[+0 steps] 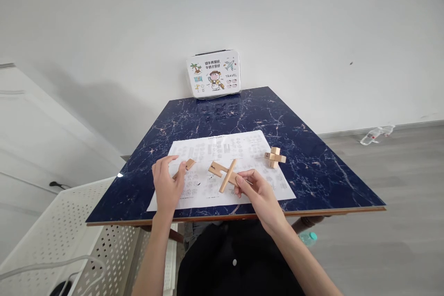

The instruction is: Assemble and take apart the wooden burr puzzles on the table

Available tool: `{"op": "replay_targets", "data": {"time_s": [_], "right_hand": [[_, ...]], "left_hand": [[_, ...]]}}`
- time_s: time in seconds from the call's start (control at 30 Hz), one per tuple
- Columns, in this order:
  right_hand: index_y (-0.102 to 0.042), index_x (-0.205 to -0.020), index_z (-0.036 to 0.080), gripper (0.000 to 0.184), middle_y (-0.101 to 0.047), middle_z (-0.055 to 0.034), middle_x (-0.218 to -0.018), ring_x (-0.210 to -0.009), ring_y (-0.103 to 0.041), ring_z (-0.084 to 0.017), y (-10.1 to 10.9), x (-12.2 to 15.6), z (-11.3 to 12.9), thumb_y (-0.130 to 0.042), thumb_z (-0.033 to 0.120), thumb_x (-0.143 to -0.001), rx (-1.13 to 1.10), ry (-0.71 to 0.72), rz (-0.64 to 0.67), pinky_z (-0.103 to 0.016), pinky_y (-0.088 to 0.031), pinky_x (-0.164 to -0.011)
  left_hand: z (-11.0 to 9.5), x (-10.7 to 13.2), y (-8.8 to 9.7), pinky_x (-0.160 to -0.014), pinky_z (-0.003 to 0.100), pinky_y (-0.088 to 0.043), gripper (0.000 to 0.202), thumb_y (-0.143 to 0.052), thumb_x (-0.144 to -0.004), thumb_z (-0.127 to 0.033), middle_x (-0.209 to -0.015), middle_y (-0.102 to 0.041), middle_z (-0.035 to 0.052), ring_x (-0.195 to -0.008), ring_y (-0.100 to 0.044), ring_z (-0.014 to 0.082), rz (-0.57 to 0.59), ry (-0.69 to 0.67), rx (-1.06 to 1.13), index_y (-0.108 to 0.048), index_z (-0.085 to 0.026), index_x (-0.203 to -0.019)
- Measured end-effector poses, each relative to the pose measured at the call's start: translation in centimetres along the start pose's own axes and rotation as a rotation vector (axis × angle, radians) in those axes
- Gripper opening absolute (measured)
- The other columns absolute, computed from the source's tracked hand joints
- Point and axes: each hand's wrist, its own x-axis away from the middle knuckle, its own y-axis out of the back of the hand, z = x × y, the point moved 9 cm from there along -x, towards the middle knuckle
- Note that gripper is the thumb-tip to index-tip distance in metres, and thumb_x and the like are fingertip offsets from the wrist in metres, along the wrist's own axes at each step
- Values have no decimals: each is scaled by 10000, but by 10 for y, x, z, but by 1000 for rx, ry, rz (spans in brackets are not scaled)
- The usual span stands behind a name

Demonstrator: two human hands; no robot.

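Between the thumb and fingers of my right hand [258, 192] are two crossed wooden puzzle pieces: a flat notched piece [216, 168] with a dark mark, and a narrow stick [228, 176] lying across it. My left hand [167, 180] is closed on another flat wooden piece [189, 164], which also bears a dark mark; the fingers partly cover it. Under both hands lies a white printed sheet [197, 199] with rows of small diagrams. An assembled wooden burr puzzle [275, 157] sits on the sheet's right side, to the right of my right hand.
The blue marbled table [263, 115] stands against a white wall. A white cartoon-printed case [214, 75] leans at its back edge. On the left is a white perforated rack [104, 231] with a cable [52, 264]. Plastic bottles [373, 136] lie on the floor at right.
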Motion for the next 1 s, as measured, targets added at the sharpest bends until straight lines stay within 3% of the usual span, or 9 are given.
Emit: {"op": "replay_targets", "data": {"time_s": [0.1, 0.23, 0.3, 0.4, 0.5, 0.63, 1.0], "right_hand": [[-653, -987, 225, 403, -661, -2, -764, -737, -596, -175, -2, -1, 1, -757, 609, -927, -10, 4, 18, -368, -495, -802], [-653, -974, 224, 425, -659, 5, -748, -722, -605, -173, -6, 0, 1, -789, 618, -888, -10, -21, 49, -356, -501, -772], [-654, -965, 226, 435, -657, 8, -742, -718, -608, -175, -7, 1, 1, -803, 623, -868, -7, -41, 65, -354, -508, -761], [-655, -950, 228, 437, -653, 8, -725, -719, -602, -178, -10, 2, 2, -809, 626, -858, 1, -76, 102, -350, -514, -745], [-658, -947, 228, 431, -652, 5, -723, -723, -596, -180, -12, 3, 3, -807, 624, -862, -2, -89, 128, -344, -511, -725], [-667, -961, 228, 414, -656, 7, -710, -704, -590, -174, -12, 3, 3, -785, 619, -891, 9, -79, 148, -342, -505, -724], [-667, -939, 217, 444, -630, 11, -694, -708, -574, -173, -11, 1, 0, -795, 637, -872, -2, -81, 156, -342, -481, -730]], "left_hand": [[-25, 4, -3, -1073, 479, -512, 444, -631, -1008, -533, -1376, -633, 122, -1242, -619, 302, 141, -67, 253, -578, -247, -1342], [-72, 17, -18, -1223, 557, -412, 1162, -841, -737, -742, -1674, -399, 157, -1510, -442, 394, 492, -164, 543, -260, -313, -1647], [-91, 23, -22, -1235, 584, -397, 1390, -930, -605, -724, -1722, -327, 156, -1534, -411, 417, 619, -198, 543, -138, -352, -1684], [-107, 29, -31, -1227, 584, -409, 1369, -968, -640, -619, -1718, -360, 119, -1542, -414, 402, 776, -193, 476, -105, -405, -1682], [-110, 30, -35, -1218, 568, -425, 1259, -943, -746, -479, -1635, -491, 94, -1524, -453, 370, 837, -143, 430, -99, -408, -1677], [-108, 30, -35, -1161, 547, -485, 1206, -933, -741, -430, -1555, -561, 108, -1435, -550, 369, 825, -120, 396, -166, -371, -1670], [-102, 25, -24, -1161, 500, -497, 1069, -940, -723, -448, -1508, -597, 92, -1403, -577, 336, 760, -213, 310, -337, -337, -1597]]}}
